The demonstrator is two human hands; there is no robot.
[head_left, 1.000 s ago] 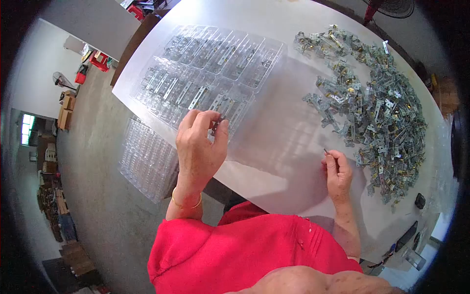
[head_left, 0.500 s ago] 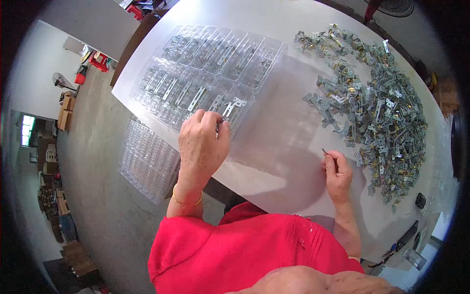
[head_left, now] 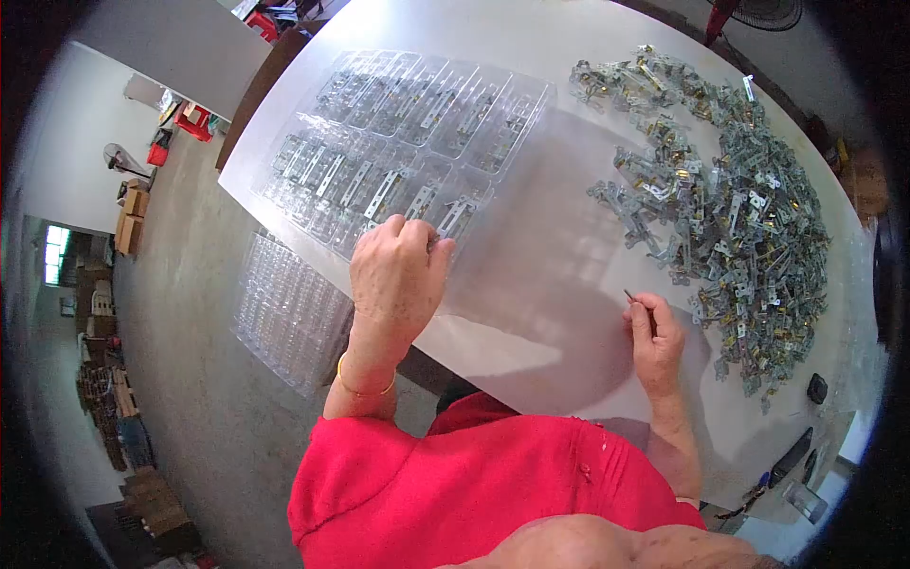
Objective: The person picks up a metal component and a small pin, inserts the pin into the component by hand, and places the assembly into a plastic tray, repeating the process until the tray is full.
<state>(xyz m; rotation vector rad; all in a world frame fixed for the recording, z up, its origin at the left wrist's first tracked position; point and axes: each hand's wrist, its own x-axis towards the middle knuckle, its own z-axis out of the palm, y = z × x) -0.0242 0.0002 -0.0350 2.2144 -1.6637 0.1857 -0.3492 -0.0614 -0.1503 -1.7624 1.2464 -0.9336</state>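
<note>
My left hand (head_left: pixel 400 275) is over the near right corner of a clear plastic tray (head_left: pixel 507 156), its thumb and fingers pressed together. Whatever is between them is hidden. Just beyond the fingertips, a metal bracket-like part (head_left: pixel 461 216) lies in the corner compartment. Similar slim metal parts (head_left: pixel 383 193) fill the tray's other compartments. My right hand (head_left: pixel 656 337) is closed above the table, left of a heap of loose metal parts (head_left: pixel 758 247). A small, thin dark piece (head_left: pixel 629 295) sticks out from its fingertips; its kind cannot be made out.
More clear plastic trays (head_left: pixel 289 308) are stacked below the table's left edge. A small black object (head_left: pixel 816 388) and a dark flat tool-like thing (head_left: pixel 791 457) lie at the right edge of the white table (head_left: pixel 512 356). Cartons (head_left: pixel 131 218) and a fan (head_left: pixel 123 159) stand across the floor.
The bright metal part by my left fingertips has settled lower into the corner compartment. My left hand has shifted very slightly; my right hand is nearly still.
</note>
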